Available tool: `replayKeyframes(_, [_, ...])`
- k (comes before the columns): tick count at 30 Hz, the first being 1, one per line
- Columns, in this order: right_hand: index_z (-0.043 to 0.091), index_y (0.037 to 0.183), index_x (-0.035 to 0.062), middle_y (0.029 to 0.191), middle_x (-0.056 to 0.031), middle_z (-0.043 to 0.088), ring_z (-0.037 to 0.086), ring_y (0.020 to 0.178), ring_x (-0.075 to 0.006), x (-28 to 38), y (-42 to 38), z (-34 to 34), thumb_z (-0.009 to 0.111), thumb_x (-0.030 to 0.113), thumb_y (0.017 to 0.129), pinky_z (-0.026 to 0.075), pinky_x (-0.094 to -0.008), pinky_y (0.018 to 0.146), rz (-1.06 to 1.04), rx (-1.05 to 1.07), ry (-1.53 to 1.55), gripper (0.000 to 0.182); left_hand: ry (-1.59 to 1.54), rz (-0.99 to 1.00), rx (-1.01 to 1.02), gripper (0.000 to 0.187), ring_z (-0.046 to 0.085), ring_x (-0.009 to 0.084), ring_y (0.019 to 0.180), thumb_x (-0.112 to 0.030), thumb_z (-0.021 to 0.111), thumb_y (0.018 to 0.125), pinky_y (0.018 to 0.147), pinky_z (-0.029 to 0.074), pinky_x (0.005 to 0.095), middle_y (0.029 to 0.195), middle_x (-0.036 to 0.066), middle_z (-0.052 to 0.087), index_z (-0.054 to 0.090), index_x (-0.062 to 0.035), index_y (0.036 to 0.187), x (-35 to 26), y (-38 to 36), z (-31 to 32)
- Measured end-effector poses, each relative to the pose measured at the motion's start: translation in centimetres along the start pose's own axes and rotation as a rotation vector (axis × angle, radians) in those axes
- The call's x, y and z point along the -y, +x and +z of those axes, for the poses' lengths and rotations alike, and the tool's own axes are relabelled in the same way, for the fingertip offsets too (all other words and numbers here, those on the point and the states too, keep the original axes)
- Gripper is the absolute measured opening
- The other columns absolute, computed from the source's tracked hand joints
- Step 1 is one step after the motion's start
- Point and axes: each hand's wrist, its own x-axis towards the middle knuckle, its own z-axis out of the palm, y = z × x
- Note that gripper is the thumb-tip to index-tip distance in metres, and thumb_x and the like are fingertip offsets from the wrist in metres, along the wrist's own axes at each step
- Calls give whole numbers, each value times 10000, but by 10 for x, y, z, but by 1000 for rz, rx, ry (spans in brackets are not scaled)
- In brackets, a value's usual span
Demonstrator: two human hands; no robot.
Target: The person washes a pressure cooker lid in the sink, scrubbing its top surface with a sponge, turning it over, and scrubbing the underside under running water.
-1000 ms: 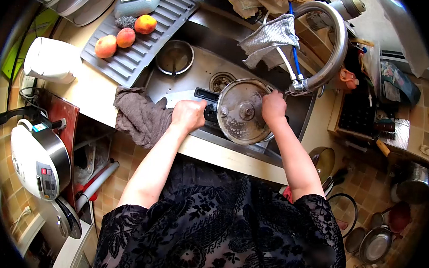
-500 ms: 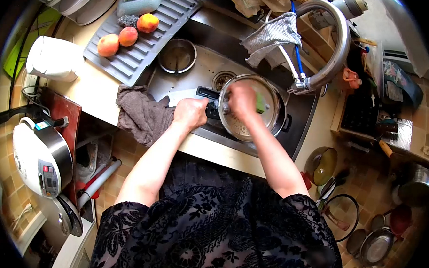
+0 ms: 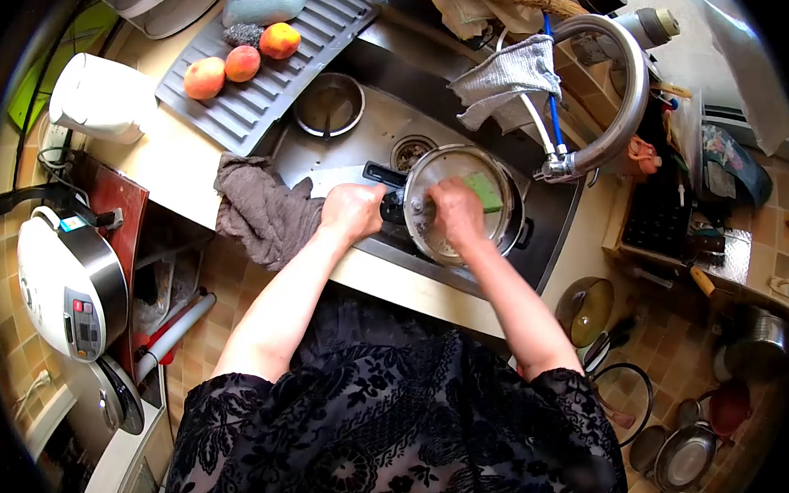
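Observation:
Over the sink sits a round metal lid (image 3: 424, 237) with a black handle (image 3: 393, 206), resting on or just above a pot (image 3: 520, 199) that partly shows at its right. My left hand (image 3: 352, 210) is closed around the lid's handle. My right hand (image 3: 456, 212) is on the lid, its fingers curled, with a green sponge (image 3: 484, 192) at its upper right edge. The fingertips are partly hidden, so what they pinch is unclear. A brown cloth (image 3: 258, 213) lies on the counter edge beside my left wrist.
A small metal bowl (image 3: 329, 106) sits in the sink (image 3: 383, 125). The curved faucet (image 3: 629, 107), with a grey cloth (image 3: 510, 78), stands at the back right. Peaches (image 3: 205, 78) lie on the grey drying rack (image 3: 241, 113). A white container (image 3: 99, 102) stands left.
My right hand has shifted slightly down and right on the lid, and more of the green sponge shows. My left hand keeps its hold. The view has shifted a little.

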Motion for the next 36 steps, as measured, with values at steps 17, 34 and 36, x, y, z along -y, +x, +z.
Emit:
replayKeyframes(17, [725, 893, 82, 872, -162, 697, 673, 885, -379, -26, 23, -20, 645, 44, 766, 551, -484, 772, 206, -93, -23, 154, 25, -16, 3, 100, 691, 377, 653, -106, 677, 689, 596, 545, 500, 662, 139, 672, 662, -109, 788, -1, -1, -4])
replayKeyframes(34, [673, 849, 36, 840, -193, 669, 656, 819, -386, 11, 12, 0, 625, -6, 728, 539, -496, 751, 78, -253, 56, 137, 40, 20, 3, 82, 695, 367, 639, -116, 682, 714, 584, 541, 492, 651, 152, 672, 679, -102, 795, -1, -1, 2])
replayKeyframes(36, [688, 856, 34, 843, -204, 671, 654, 818, -400, 15, 14, 7, 612, -30, 734, 540, -503, 751, 166, -262, 73, 157, 51, 8, 6, 83, 693, 369, 636, -116, 680, 718, 586, 542, 493, 655, 156, 673, 682, -104, 800, -1, -3, 2])
